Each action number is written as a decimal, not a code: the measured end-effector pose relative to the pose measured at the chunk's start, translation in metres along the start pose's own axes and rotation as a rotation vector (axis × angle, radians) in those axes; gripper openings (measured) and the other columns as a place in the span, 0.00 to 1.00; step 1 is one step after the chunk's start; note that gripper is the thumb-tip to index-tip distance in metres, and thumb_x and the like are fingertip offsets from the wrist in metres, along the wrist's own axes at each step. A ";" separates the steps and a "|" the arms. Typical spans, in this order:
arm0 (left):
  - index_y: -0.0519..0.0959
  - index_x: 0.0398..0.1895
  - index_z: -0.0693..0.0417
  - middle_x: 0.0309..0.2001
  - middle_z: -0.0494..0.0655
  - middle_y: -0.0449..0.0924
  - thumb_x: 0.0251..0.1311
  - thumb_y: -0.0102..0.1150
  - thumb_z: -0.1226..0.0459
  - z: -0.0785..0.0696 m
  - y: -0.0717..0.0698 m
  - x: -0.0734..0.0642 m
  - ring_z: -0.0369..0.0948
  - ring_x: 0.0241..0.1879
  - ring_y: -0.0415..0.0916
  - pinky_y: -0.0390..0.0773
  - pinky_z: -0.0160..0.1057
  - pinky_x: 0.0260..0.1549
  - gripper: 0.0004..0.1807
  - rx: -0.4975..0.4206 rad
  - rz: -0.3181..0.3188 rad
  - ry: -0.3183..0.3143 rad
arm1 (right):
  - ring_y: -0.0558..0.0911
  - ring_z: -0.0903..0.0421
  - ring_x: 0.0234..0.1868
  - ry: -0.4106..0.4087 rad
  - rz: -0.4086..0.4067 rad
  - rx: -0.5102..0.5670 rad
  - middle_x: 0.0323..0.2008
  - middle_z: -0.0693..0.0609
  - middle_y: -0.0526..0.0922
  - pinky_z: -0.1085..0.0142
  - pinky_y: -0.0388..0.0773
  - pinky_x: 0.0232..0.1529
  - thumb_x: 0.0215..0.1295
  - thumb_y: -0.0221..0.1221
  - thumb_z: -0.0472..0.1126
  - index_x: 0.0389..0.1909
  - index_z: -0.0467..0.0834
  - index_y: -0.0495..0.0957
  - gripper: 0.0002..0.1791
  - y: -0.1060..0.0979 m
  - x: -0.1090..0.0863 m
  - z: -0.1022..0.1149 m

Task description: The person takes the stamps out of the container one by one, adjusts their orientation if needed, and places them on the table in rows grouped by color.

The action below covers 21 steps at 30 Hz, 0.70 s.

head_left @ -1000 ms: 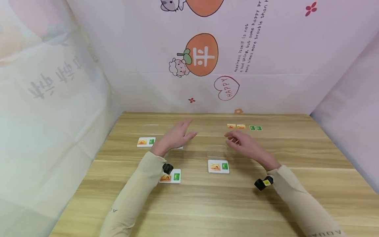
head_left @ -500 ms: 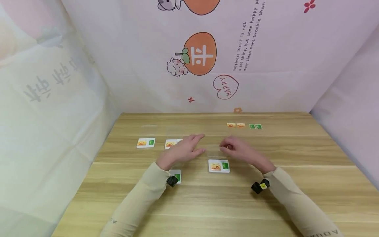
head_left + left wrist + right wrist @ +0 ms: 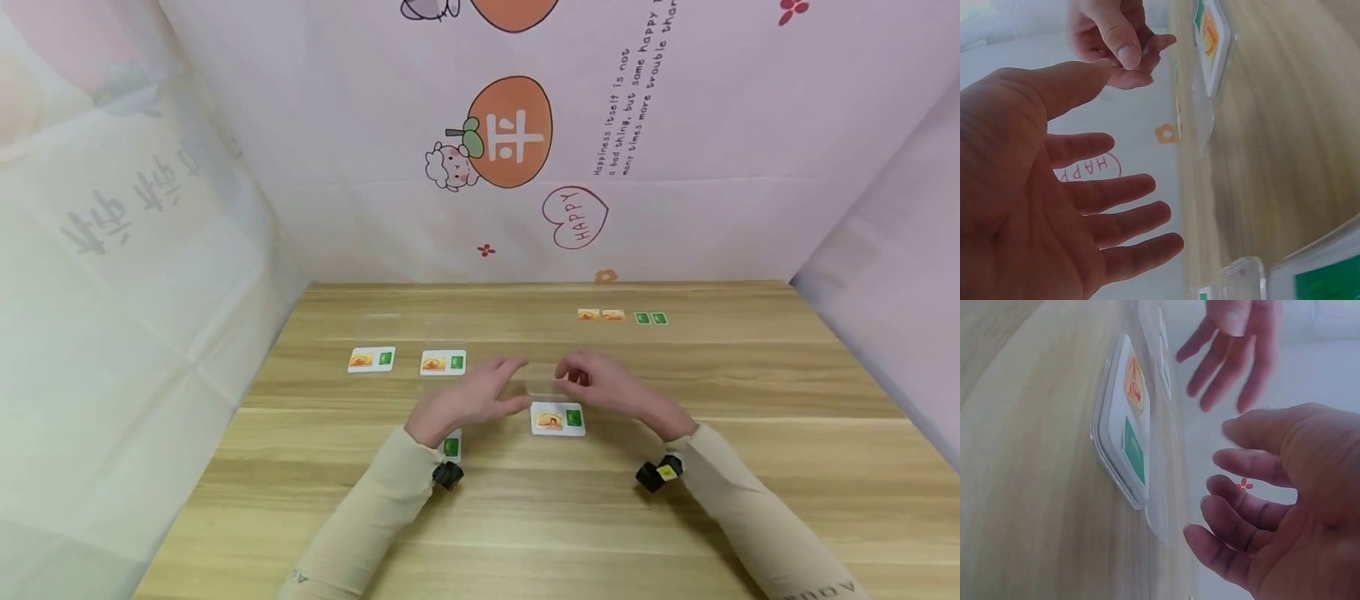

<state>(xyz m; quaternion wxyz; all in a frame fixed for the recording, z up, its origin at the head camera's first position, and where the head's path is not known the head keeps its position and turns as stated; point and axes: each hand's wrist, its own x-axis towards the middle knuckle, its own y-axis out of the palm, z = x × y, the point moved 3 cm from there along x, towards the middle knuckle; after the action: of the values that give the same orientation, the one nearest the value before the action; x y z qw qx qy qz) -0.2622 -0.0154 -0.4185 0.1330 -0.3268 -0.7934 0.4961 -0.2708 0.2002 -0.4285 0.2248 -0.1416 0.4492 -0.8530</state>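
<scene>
A flat white case (image 3: 557, 419) lies in front of my hands, with an orange sticker and a green sticker on its face. Its clear lid (image 3: 542, 379) lies folded back on the far side. My left hand (image 3: 476, 396) hovers left of that lid, fingers spread and straight in the left wrist view. Across from it, my right hand (image 3: 600, 385) is by the lid's right edge. The right wrist view shows its fingers (image 3: 1235, 512) loosely bent, with nothing between them. Beneath my left wrist, another white case (image 3: 452, 447) is partly hidden.
Two similar cases, one at far left (image 3: 371, 360) and one beside it (image 3: 442, 362), carry orange and green stickers. Toward the back right lie a pair of orange stickers (image 3: 588, 314) and a pair of green stickers (image 3: 642, 318). A printed cloth (image 3: 675, 225) hangs behind the wooden table (image 3: 540, 525).
My left hand has moved right and nearer, uncovering the second case at the back. My right hand has come left and down to the clear lid's edge. The cases stay put.
</scene>
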 end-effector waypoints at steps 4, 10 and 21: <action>0.60 0.74 0.50 0.72 0.52 0.64 0.68 0.55 0.47 0.000 0.004 0.000 0.48 0.70 0.64 0.67 0.48 0.67 0.36 0.049 0.015 0.013 | 0.74 0.59 0.32 0.017 0.047 -0.011 0.31 0.56 0.79 0.67 0.73 0.32 0.67 0.61 0.43 0.41 0.46 0.80 0.06 0.000 -0.003 0.001; 0.69 0.68 0.51 0.68 0.51 0.69 0.67 0.57 0.49 -0.006 0.008 0.000 0.49 0.66 0.69 0.71 0.47 0.63 0.30 0.087 0.011 0.020 | 0.74 0.62 0.31 -0.028 0.086 -0.033 0.31 0.57 0.80 0.69 0.73 0.33 0.65 0.62 0.46 0.39 0.48 0.80 0.07 0.001 -0.006 0.006; 0.71 0.66 0.47 0.66 0.52 0.72 0.63 0.60 0.48 -0.016 0.024 0.001 0.49 0.62 0.73 0.73 0.46 0.60 0.30 0.260 0.015 -0.023 | 0.73 0.60 0.31 -0.001 0.168 -0.050 0.34 0.54 0.78 0.68 0.72 0.31 0.61 0.66 0.43 0.40 0.45 0.80 0.09 0.011 -0.005 0.008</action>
<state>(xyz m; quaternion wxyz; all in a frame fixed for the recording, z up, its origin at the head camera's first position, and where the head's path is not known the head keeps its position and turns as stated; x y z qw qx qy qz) -0.2454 0.0036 -0.4319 0.1614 -0.3070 -0.7214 0.5993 -0.2597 0.1919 -0.4331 0.2922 -0.1096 0.4804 -0.8197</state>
